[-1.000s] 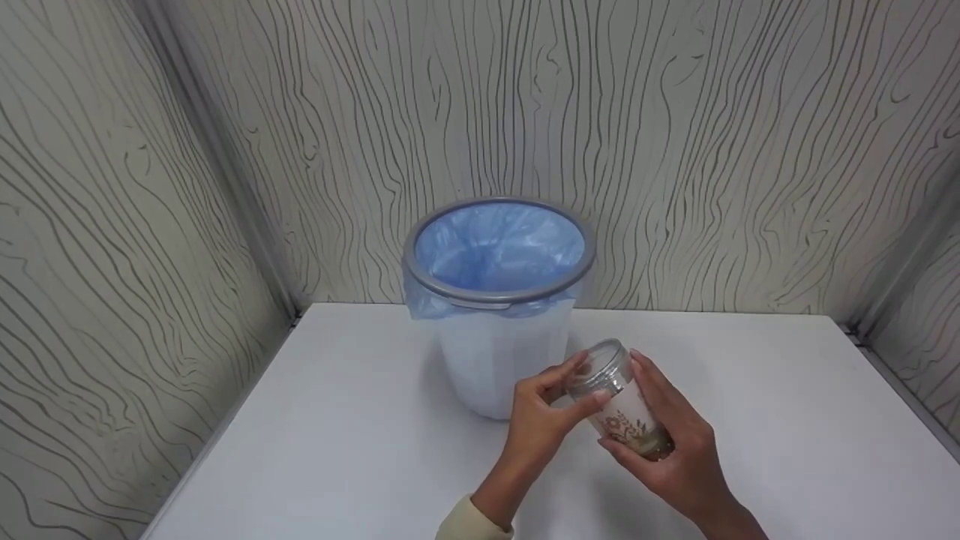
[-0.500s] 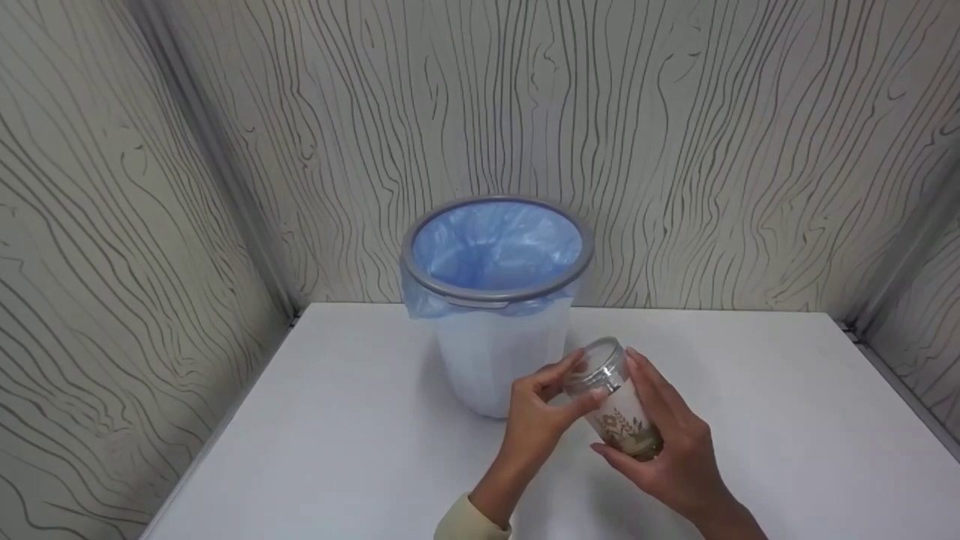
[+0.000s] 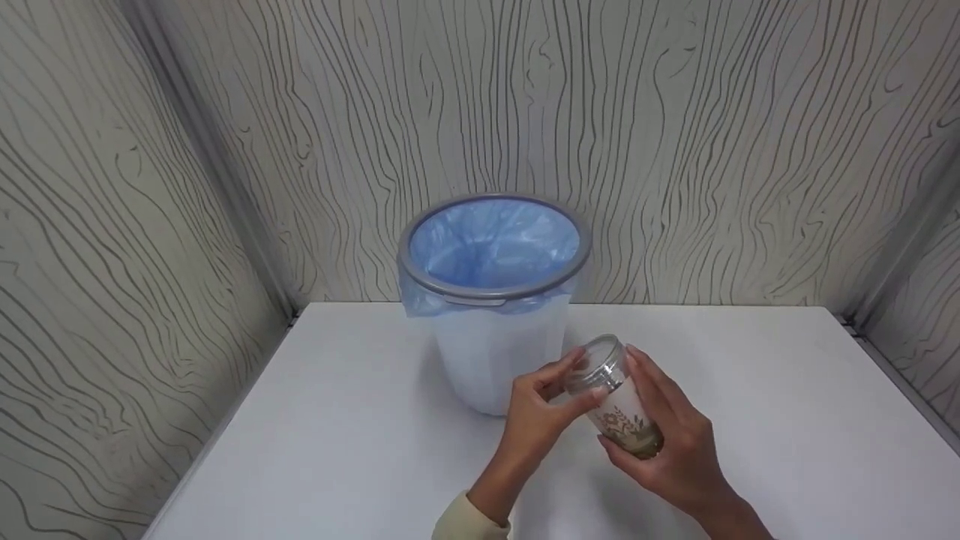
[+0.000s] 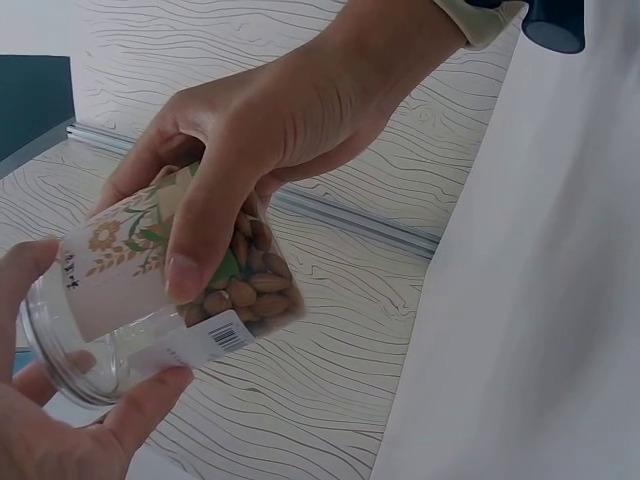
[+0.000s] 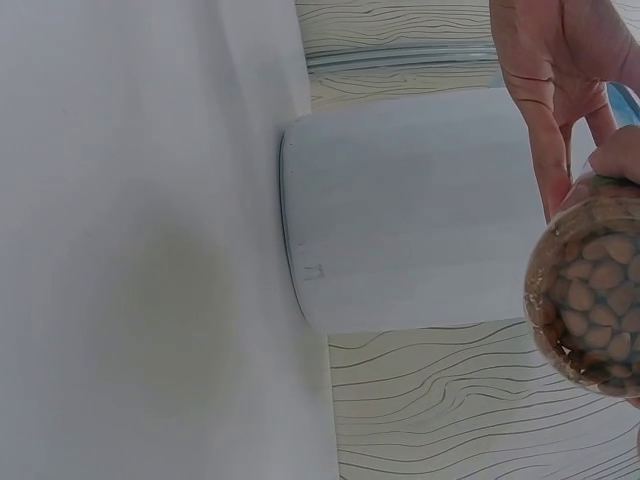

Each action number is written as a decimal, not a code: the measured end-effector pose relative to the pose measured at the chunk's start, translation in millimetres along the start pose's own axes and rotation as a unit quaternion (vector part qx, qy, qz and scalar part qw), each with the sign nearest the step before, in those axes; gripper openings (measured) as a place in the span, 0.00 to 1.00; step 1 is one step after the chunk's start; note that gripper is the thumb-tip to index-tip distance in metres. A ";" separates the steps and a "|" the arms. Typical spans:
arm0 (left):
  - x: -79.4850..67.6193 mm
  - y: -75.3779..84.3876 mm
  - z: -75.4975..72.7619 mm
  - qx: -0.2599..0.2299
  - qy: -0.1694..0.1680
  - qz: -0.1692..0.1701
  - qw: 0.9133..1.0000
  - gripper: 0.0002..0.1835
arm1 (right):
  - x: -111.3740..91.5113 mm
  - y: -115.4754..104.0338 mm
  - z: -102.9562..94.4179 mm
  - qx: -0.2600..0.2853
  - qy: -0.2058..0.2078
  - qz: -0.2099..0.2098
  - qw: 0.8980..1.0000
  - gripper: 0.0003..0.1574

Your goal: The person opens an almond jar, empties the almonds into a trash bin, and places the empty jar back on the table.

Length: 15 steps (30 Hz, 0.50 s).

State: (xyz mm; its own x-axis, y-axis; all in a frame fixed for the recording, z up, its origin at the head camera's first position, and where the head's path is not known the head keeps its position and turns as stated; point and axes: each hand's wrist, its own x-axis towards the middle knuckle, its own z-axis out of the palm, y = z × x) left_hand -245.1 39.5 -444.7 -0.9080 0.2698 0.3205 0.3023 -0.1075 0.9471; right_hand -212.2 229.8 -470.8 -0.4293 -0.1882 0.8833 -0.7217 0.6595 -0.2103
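Observation:
A clear jar with a pale, flower-printed label is held tilted above the table, its clear rimmed end up and toward the left. Almonds fill its lower end, and they show through the round base in the right wrist view. My right hand grips the body near the base, fingers along the far side and thumb along the near side. With thumb and fingers, my left hand pinches the rimmed end. A barcode sticker is on the jar's side.
Behind my hands, a white waste bin with a grey rim and a blue bag lining stands on the white table. Wood-grain panels enclose the back and sides. The left arm has a cream sleeve.
Both hands keep their hold on the jar at nearly the same spot. The right thumb has shifted very slightly, and the head view has drifted a little.

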 end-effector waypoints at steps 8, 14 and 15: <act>0.5 -0.4 -0.3 0.004 -0.013 0.017 1.000 0.30 | 2.4 1.6 -3.3 0.002 0.013 -0.017 1.000 0.61; 1.5 -0.5 -1.8 0.024 -0.022 0.049 0.998 0.29 | 4.0 1.0 -4.8 0.008 0.015 -0.017 1.000 0.59; 1.5 -0.4 -1.9 0.027 -0.023 0.053 0.998 0.28 | 4.4 0.8 -5.0 0.009 0.015 -0.017 1.000 0.59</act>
State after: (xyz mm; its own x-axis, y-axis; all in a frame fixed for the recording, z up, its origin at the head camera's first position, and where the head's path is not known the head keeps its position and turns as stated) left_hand -247.1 38.1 -444.6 -0.8565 0.3032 0.4176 0.4118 -0.0863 0.9072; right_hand -212.0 233.2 -465.0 -0.3871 -0.1884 0.9026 -0.7457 0.6397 -0.1863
